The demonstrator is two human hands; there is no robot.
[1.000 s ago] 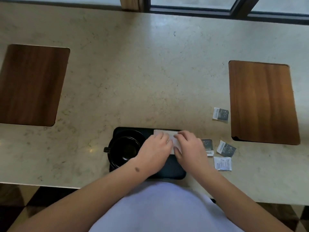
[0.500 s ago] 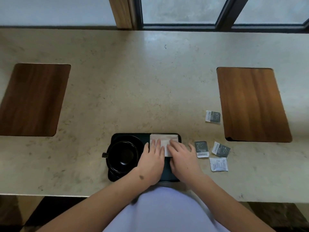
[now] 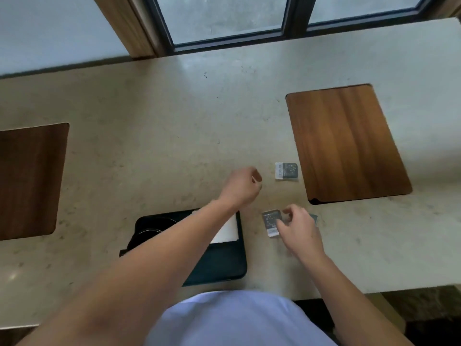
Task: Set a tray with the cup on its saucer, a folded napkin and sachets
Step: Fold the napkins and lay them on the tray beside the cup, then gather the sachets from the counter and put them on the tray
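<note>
A black tray (image 3: 224, 267) lies at the counter's near edge. On its left side stands a black cup (image 3: 149, 232) on a saucer, mostly hidden by my left forearm. A folded white napkin (image 3: 227, 231) lies on the tray's far right part. My left hand (image 3: 243, 186) hovers beyond the tray with loosely curled fingers holding nothing, just left of a grey sachet (image 3: 287, 171). My right hand (image 3: 296, 228) is right of the tray, fingertips at the edge of another grey sachet (image 3: 271, 221). A further sachet (image 3: 313, 218) peeks out behind that hand.
Two wooden mats sit on the beige stone counter (image 3: 174, 146), one to the right (image 3: 346, 143) and one to the left (image 3: 30, 181). A window frame (image 3: 224, 43) runs along the counter's far side. My light shirt (image 3: 237, 320) fills the bottom.
Both hands have left the napkin on the tray. The left hand moved forward and right toward the far sachet, the right hand moved right onto the near sachets. The camera tilted up.
</note>
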